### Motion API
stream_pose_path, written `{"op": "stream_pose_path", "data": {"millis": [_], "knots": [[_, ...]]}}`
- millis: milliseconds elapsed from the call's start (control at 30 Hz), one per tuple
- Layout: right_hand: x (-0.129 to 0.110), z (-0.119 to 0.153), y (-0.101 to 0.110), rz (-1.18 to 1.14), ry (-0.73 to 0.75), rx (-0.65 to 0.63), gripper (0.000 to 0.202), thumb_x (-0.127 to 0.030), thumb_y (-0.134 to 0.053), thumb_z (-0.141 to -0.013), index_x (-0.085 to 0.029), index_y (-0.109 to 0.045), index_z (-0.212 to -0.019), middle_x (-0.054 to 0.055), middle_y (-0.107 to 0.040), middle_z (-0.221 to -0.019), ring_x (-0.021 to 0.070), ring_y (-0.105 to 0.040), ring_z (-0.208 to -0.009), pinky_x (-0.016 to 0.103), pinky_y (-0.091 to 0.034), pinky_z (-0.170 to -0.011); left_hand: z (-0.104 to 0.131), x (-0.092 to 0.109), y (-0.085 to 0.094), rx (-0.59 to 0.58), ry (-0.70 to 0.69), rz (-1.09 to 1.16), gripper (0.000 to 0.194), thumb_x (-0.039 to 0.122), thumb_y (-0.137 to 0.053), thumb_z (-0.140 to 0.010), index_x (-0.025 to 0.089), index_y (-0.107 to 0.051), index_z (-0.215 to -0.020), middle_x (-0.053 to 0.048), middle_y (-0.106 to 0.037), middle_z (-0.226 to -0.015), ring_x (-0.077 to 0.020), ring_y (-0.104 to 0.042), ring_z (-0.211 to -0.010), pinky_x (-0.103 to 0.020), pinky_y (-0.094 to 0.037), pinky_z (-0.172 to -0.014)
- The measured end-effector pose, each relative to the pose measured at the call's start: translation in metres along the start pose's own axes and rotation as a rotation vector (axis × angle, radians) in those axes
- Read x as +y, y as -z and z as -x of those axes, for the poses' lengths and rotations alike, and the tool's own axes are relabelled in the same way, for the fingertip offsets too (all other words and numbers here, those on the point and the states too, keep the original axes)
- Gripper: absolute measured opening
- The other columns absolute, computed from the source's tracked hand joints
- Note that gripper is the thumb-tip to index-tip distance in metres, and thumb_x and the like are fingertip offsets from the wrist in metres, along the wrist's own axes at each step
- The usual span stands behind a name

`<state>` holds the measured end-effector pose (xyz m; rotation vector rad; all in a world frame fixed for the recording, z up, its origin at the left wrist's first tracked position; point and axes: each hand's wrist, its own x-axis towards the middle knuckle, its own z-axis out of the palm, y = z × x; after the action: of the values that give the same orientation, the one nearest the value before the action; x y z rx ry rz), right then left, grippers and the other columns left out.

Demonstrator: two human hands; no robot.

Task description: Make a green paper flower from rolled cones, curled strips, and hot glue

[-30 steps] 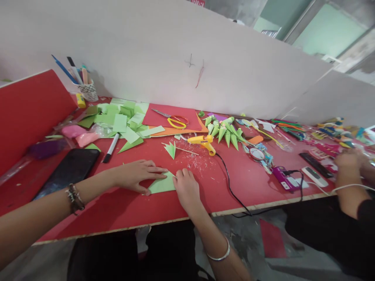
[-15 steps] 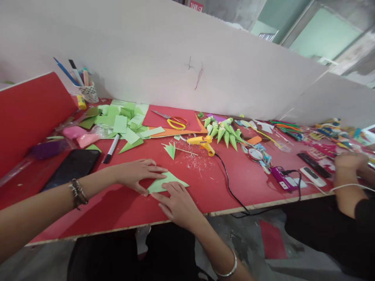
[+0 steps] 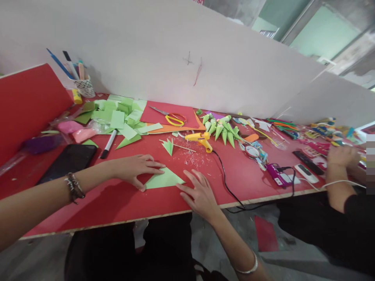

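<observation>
Below the near edge of the red table [image 3: 117, 208], the grey floor [image 3: 240, 238] carries 1 red sheet [image 3: 266, 233]. On the table surface, from near to far, lie 1 black phone [image 3: 68, 163] at the left, 1 folded green piece [image 3: 168, 146] beside 1 thin stick [image 3: 184, 146], and 1 yellow glue gun [image 3: 201, 139] with a black cord. Farther back are a pile of green paper [image 3: 117, 119], 1 pair of scissors [image 3: 175, 119] and 1 pen cup [image 3: 84, 86]. The pale partition [image 3: 140, 50] stands behind them, with a greenish panel [image 3: 322, 33] beyond it. At the far right, another person's hands [image 3: 342, 157] are above the table.

The light green paper [image 3: 164, 178] lies flat near the table edge, between the 2 hands. The left hand [image 3: 137, 170] is spread wide over its left end. The right hand [image 3: 200, 196] is also spread, at its right corner; contact cannot be determined.

The long axis of the paper runs left to right, roughly parallel to the table edge. 1 narrow corner points right, toward the right hand; 1 blunter corner points toward the partition.
</observation>
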<state>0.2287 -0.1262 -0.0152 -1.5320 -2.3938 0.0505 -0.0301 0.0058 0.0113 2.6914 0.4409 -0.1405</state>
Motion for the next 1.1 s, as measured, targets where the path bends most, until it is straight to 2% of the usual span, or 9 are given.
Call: {"op": "stream_pose_path", "data": {"millis": [200,333,433,567,667,800,933,1000,1100], "knots": [[0.02,0.015,0.006,0.058,-0.066,0.034,0.027,-0.036,-0.048,-0.083,-0.031,-0.061,-0.106,0.003,-0.041,-0.132,0.0235,-0.035,-0.118,0.042,-0.033,-0.095,0.0,0.001,0.002,0.003,0.026,0.066,0.074,0.042,-0.066,-0.064,0.038,-0.033,-0.13,0.0,-0.039,-0.137,-0.023,-0.041,-0.111,-0.032,-0.028,-0.093],[0.017,0.003,0.008,0.001,-0.129,0.122,0.029,-0.031,-0.044,-0.085,-0.022,-0.06,-0.108,0.009,-0.05,-0.12,0.0202,-0.044,-0.109,0.038,-0.036,-0.092,0.0,0.002,0.002,-0.009,0.037,0.092,0.073,0.04,-0.066,-0.064,0.038,-0.033,-0.13,0.0,-0.037,-0.138,-0.0239,-0.04,-0.112,-0.034,-0.028,-0.094],[0.008,-0.017,0.004,-0.167,0.03,-0.048,0.047,-0.038,-0.048,-0.082,-0.023,-0.043,-0.126,0.007,-0.048,-0.123,0.0174,-0.042,-0.113,0.032,-0.038,-0.092,0.002,0.002,0.001,-0.028,0.035,0.06,0.073,0.039,-0.064,-0.067,0.036,-0.031,-0.132,-0.001,-0.034,-0.14,-0.0257,-0.036,-0.116,-0.036,-0.026,-0.096],[0.006,-0.044,-0.004,-0.131,0.167,-0.159,0.037,-0.032,-0.048,-0.084,-0.018,-0.05,-0.119,0.008,-0.054,-0.113,0.016,-0.047,-0.104,0.029,-0.039,-0.089,0.007,0.009,-0.005,0.006,0.1,-0.014,0.065,0.041,-0.06,-0.07,0.035,-0.035,-0.13,-0.003,-0.03,-0.142,-0.0284,-0.025,-0.126,-0.044,-0.014,-0.102],[0.007,-0.056,-0.007,-0.014,0.218,-0.205,0.028,-0.02,-0.04,-0.087,-0.017,-0.055,-0.11,0.008,-0.057,-0.103,0.0153,-0.051,-0.096,0.027,-0.041,-0.083,0.006,0.024,-0.011,0.069,0.138,-0.019,0.064,0.046,-0.054,-0.073,0.033,-0.032,-0.132,-0.004,-0.031,-0.141,-0.0265,-0.026,-0.126,-0.046,-0.012,-0.103],[0.0,-0.057,-0.007,-0.074,0.14,-0.153,0.036,-0.023,-0.046,-0.084,-0.016,-0.047,-0.12,0.008,-0.054,-0.106,0.0159,-0.049,-0.1,0.026,-0.041,-0.084,-0.004,0.044,-0.024,0.21,0.258,-0.05,0.071,0.046,-0.055,-0.072,0.024,-0.028,-0.134,-0.009,-0.037,-0.136,-0.027,-0.034,-0.121,-0.043,-0.024,-0.099],[-0.007,-0.05,-0.006,-0.223,0.025,-0.132,0.05,-0.028,-0.052,-0.08,-0.016,-0.038,-0.126,0.011,-0.05,-0.111,0.0204,-0.045,-0.107,0.031,-0.04,-0.086,-0.013,0.05,-0.036,0.295,0.409,-0.096,0.056,0.036,-0.057,-0.074,0.018,-0.041,-0.125,-0.01,-0.048,-0.125,-0.0262,-0.044,-0.112,-0.037,-0.037,-0.09],[-0.007,-0.048,-0.008,-0.378,-0.013,-0.162,0.049,-0.024,-0.051,-0.08,-0.017,-0.037,-0.126,0.01,-0.051,-0.108,0.0196,-0.048,-0.101,0.031,-0.041,-0.083,-0.014,0.052,-0.039,0.316,0.478,-0.138,0.05,0.03,-0.055,-0.076,0.016,-0.043,-0.123,-0.011,-0.053,-0.117,-0.0239,-0.049,-0.106,-0.033,-0.041,-0.085],[-0.005,-0.048,-0.013,-0.618,-0.127,-0.185,0.044,-0.021,-0.047,-0.082,-0.02,-0.036,-0.124,0.003,-0.055,-0.085,0.0154,-0.052,-0.078,0.028,-0.041,-0.071,-0.012,0.061,-0.038,0.388,0.503,-0.279,0.059,0.029,-0.058,-0.075,0.016,-0.037,-0.128,-0.013,-0.048,-0.124,-0.0259,-0.046,-0.111,-0.036,-0.039,-0.089]]}}
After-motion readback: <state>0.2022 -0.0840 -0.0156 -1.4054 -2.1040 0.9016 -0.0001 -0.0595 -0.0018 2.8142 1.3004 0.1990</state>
